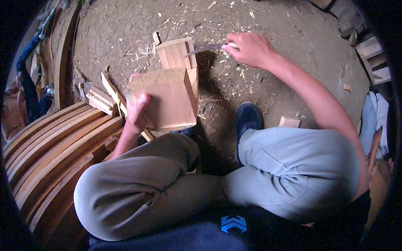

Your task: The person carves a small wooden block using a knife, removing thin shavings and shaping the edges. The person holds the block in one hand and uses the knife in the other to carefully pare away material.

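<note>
A squared block of pale wood (173,104) is gripped at its left side by my left hand (138,104), thumb on the near face and the other fingers mostly hidden behind. Beyond it stands another wooden piece (176,54) with a stepped face, partly covered by the block. My right hand (249,48) is closed around the pale handle of a knife (205,49) with a thin, dark, slightly curved blade. The blade points left, and its tip overlaps the right part of the farther piece; whether it touches cannot be made out.
Curved stacked boards (63,138) fill the left side, with split wood scraps (100,100) beside them. Shavings (213,29) litter the dirt floor. A small wood offcut (289,121) lies by my shoe (248,117). Another person (374,125) is at the far right edge.
</note>
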`<act>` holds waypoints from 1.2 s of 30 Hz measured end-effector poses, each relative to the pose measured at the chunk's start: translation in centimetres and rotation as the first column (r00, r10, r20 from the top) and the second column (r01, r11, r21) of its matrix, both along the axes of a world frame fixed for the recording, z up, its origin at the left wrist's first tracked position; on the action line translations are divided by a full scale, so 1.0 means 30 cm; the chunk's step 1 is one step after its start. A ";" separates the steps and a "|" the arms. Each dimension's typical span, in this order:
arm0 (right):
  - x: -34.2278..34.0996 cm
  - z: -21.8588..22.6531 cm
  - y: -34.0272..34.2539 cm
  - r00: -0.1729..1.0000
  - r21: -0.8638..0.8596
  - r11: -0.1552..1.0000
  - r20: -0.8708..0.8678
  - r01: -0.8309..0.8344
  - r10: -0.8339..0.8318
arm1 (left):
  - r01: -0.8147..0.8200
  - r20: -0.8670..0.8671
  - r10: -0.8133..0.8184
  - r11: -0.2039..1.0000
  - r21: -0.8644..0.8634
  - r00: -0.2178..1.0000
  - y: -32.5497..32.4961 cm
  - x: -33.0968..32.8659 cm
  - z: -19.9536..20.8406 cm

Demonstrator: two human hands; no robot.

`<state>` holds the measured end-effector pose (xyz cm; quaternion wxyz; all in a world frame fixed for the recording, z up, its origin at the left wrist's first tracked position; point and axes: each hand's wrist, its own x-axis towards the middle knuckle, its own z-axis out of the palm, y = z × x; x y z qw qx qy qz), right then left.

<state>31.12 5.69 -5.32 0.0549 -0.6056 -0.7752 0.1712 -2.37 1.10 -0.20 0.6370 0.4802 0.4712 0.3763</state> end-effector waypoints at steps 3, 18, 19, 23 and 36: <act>-0.014 -0.020 -0.014 0.997 -0.003 0.998 -0.054 -0.056 0.055 | 0.051 0.003 -0.051 0.998 0.031 0.999 0.005 -0.017 -0.022; -0.114 0.003 -0.090 0.997 0.164 0.983 0.022 -0.082 0.080 | 0.044 0.052 -0.044 0.999 0.009 0.998 -0.001 -0.013 -0.019; -0.113 0.000 -0.091 0.997 0.159 0.984 0.020 -0.075 0.073 | 0.042 0.060 -0.042 0.999 0.003 0.997 0.001 -0.013 -0.016; -0.080 -0.023 -0.080 0.998 0.171 0.983 0.038 -0.060 0.054 | 0.033 0.022 -0.032 0.999 -0.042 0.999 0.010 -0.023 -0.006; -0.032 0.088 -0.025 0.963 0.002 0.997 0.259 0.077 -0.075 | 0.098 0.013 -0.098 0.995 -0.018 0.995 0.017 -0.038 -0.026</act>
